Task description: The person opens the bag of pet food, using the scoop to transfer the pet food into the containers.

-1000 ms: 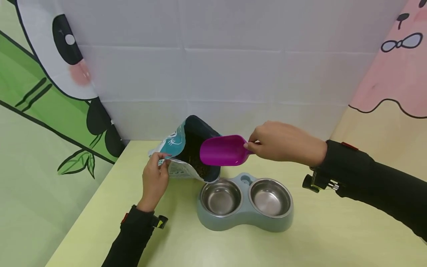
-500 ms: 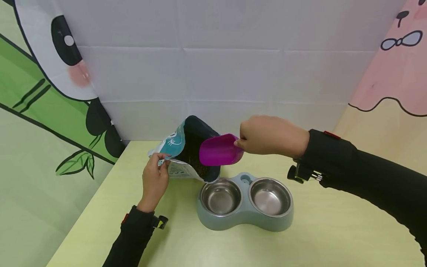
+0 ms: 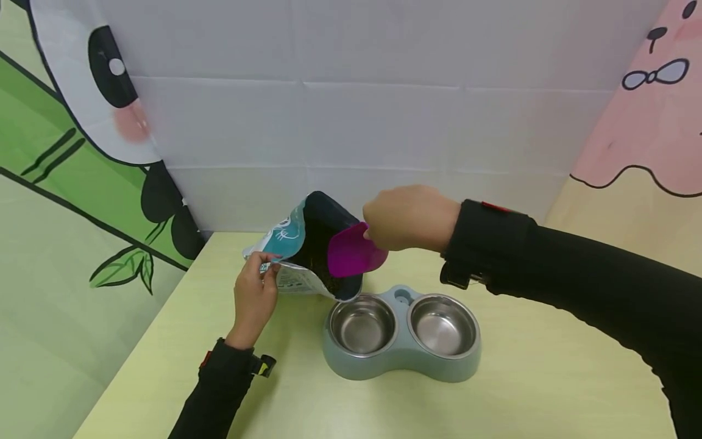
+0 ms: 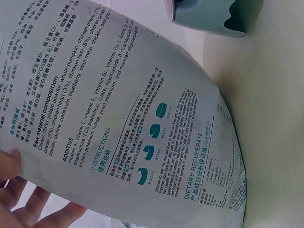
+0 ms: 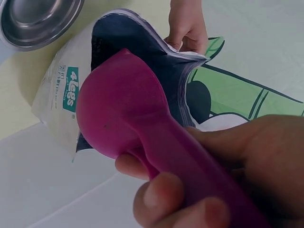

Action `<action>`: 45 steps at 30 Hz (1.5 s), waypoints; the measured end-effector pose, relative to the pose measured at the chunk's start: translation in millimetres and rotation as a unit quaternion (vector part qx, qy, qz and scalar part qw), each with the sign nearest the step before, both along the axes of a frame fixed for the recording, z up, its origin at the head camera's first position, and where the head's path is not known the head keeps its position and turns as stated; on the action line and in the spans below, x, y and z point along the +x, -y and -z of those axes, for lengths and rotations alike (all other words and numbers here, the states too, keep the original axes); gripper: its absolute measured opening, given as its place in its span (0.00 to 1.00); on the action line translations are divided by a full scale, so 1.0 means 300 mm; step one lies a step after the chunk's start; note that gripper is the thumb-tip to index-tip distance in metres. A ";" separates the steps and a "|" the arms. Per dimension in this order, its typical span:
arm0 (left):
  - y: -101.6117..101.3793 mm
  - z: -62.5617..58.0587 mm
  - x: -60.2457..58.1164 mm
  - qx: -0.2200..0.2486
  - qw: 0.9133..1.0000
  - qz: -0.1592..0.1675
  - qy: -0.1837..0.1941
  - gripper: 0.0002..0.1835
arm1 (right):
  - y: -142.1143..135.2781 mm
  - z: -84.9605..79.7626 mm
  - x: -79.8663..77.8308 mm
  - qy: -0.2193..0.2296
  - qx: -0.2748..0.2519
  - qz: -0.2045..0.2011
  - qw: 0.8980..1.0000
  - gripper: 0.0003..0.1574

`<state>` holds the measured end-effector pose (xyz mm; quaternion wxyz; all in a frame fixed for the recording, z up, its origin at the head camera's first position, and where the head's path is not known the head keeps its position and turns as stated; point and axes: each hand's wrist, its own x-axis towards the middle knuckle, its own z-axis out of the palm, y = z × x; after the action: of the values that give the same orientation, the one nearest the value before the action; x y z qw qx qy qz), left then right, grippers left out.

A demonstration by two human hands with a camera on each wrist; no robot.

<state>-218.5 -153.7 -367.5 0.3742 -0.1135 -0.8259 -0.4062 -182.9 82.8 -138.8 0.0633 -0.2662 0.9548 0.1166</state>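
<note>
My left hand (image 3: pixel 255 299) pinches the rim of a teal and white pet food bag (image 3: pixel 287 236), which leans with its wide mouth facing right. Dark brown kibble (image 3: pixel 315 259) shows inside it. The bag's printed back (image 4: pixel 118 104) fills most of the left wrist view, with my fingers at its edge. My right hand (image 3: pixel 408 218) grips the handle of a magenta scoop (image 3: pixel 353 251). The scoop's bowl sits in the bag's mouth, its rounded underside (image 5: pixel 121 104) toward the right wrist camera. What the bowl holds is hidden.
A blue-grey double feeder (image 3: pixel 403 360) stands on the pale yellow table (image 3: pixel 548 378), just in front of the bag. Its left steel bowl (image 3: pixel 363 326) and right steel bowl (image 3: pixel 443 326) show bare bottoms. A white wall covering (image 3: pixel 378 128) with cartoon figures rises behind.
My right hand has moved left and slightly up toward the bag. The scoop has turned with it, its handle now hidden behind the hand. My left hand and the bag hold nearly still.
</note>
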 end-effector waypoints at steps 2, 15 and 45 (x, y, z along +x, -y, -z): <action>0.001 0.002 -0.001 -0.001 1.000 0.001 -0.002 0.06 | 0.016 -0.002 -0.004 0.000 0.014 0.004 1.000 0.16; 0.008 0.000 0.002 -0.005 1.000 -0.002 -0.016 0.06 | 0.109 0.004 -0.031 -0.004 0.087 0.034 0.996 0.17; 0.014 0.000 0.000 0.002 1.000 0.008 -0.004 0.08 | 0.261 0.187 -0.138 -0.019 0.148 0.026 0.988 0.12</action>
<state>-218.4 -157.9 -367.4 0.3743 -0.1207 -0.8228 -0.4102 -224.1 4.4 -194.9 0.0865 -0.2265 0.9346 0.2604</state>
